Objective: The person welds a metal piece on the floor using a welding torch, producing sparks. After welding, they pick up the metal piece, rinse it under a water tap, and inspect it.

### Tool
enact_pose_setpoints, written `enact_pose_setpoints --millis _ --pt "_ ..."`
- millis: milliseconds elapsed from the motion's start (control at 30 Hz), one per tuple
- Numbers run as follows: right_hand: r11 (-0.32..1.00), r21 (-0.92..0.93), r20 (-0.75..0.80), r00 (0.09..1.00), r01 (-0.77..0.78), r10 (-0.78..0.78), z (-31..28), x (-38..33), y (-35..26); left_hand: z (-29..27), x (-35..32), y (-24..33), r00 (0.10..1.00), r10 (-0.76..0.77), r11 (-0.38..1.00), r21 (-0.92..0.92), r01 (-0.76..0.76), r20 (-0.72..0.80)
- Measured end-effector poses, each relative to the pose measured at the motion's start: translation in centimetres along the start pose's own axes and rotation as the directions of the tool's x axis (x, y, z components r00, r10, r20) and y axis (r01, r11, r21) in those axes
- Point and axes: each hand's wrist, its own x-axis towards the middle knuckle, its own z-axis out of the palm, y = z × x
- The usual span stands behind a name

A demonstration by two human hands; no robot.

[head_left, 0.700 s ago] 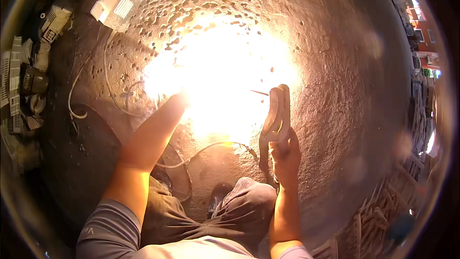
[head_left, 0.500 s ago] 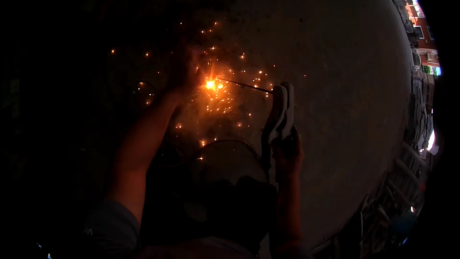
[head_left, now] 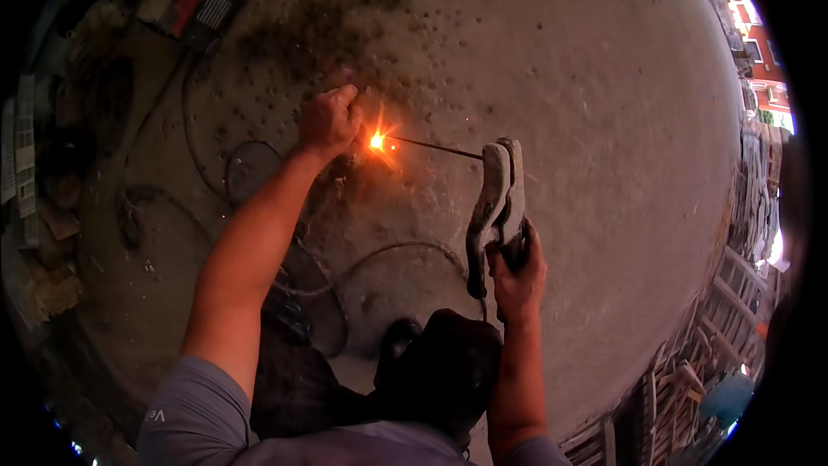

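My right hand [head_left: 517, 280] is wrapped round the handle of a welding electrode holder [head_left: 493, 194] with pale jaws. A thin welding rod [head_left: 435, 147] is clamped in it and slants left to a bright orange glow [head_left: 377, 141]. Just left of the glow is my left hand [head_left: 332, 123], its fingers closed. Whatever those fingers grip is hidden by the hand and the glare. A few sparks lie close around the rod's tip.
A cable [head_left: 405, 245] curves from the holder across the concrete floor [head_left: 604, 164] and loops at left. A red and black machine box [head_left: 226, 0] stands at upper left. Stacked wooden pallets [head_left: 681, 397] line the lower right, near a blue object [head_left: 727, 397].
The picture has turned from dark to bright, and most of the scattered sparks are gone. The electrode holder has shifted slightly up and left; the glow stays nearly in place.
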Motion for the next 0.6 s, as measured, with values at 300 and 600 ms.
enact_pose_setpoints --millis 300,600 --pt "0.999 -0.015 0.021 0.999 0.033 -0.032 0.2 -0.6 0.1 -0.6 -1.0 -0.3 0.99 0.127 0.992 0.006 -0.128 0.054" --pt "0.999 -0.037 0.029 0.999 0.026 -0.025 0.5 -0.6 -0.3 -0.8 -1.7 -0.9 0.976 0.163 0.985 0.04 -0.17 0.145"
